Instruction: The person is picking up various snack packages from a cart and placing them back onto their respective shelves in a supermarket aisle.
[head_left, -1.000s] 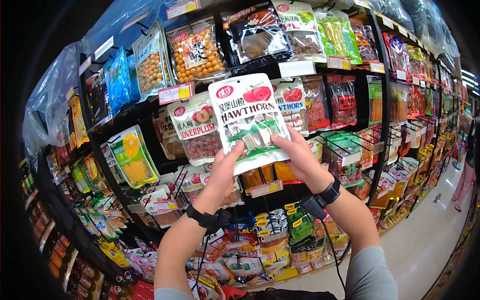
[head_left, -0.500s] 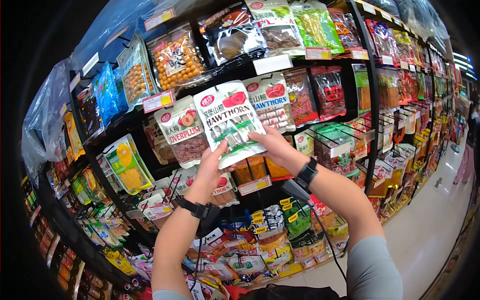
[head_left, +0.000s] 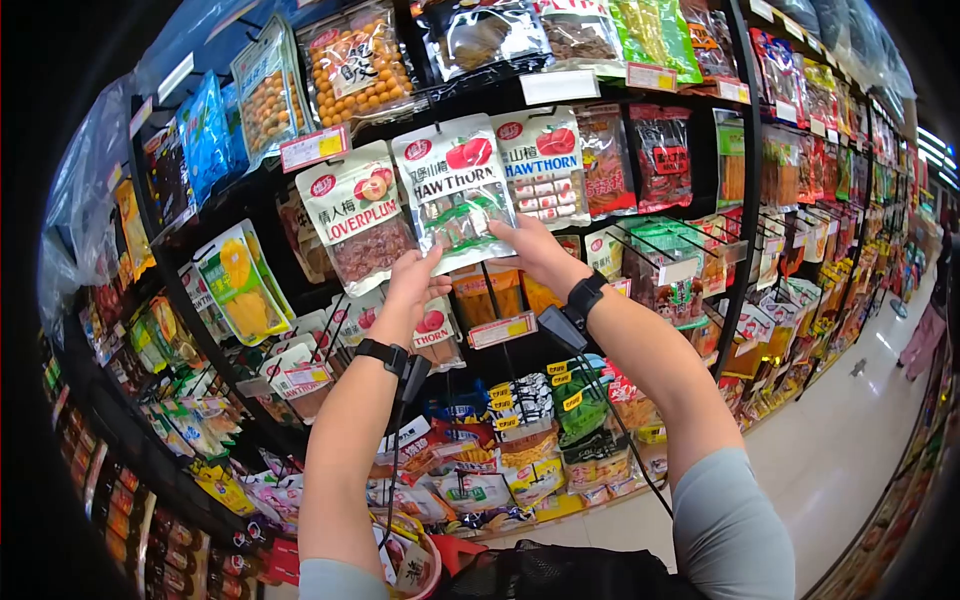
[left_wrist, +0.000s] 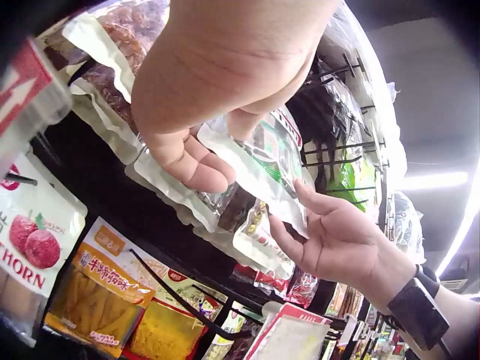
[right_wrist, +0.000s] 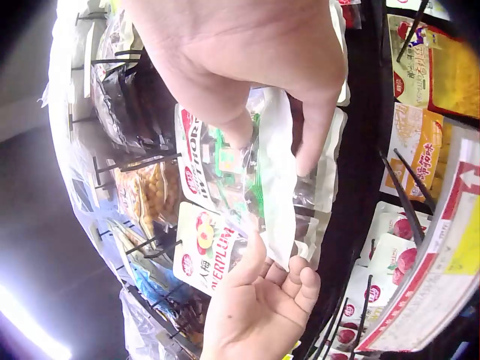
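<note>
A white hawthorn snack bag (head_left: 455, 185) with black lettering and a clear green-patterned window is upright at a rack hook, its top close to the peg. My left hand (head_left: 410, 287) pinches its lower left corner, thumb in front and fingers behind. At the lower right corner, my right hand (head_left: 540, 250) grips the bag the same way, as the right wrist view also shows. To its left hangs a Loverplum bag (head_left: 352, 218). A hawthorn bag with blue lettering (head_left: 543, 160) hangs on its right, partly overlapped in the head view.
Snack bags hang on hooks all along the black rack. A price label (head_left: 502, 330) sticks out just below my hands, and another label (head_left: 315, 148) is up to the left. Bare hooks (head_left: 690, 245) jut out at right. An aisle floor (head_left: 800, 450) runs along the right.
The hawthorn bag has moved away from me toward the rack, in between the two neighbouring bags. Both hands have gone forward with it, still at its lower corners.
</note>
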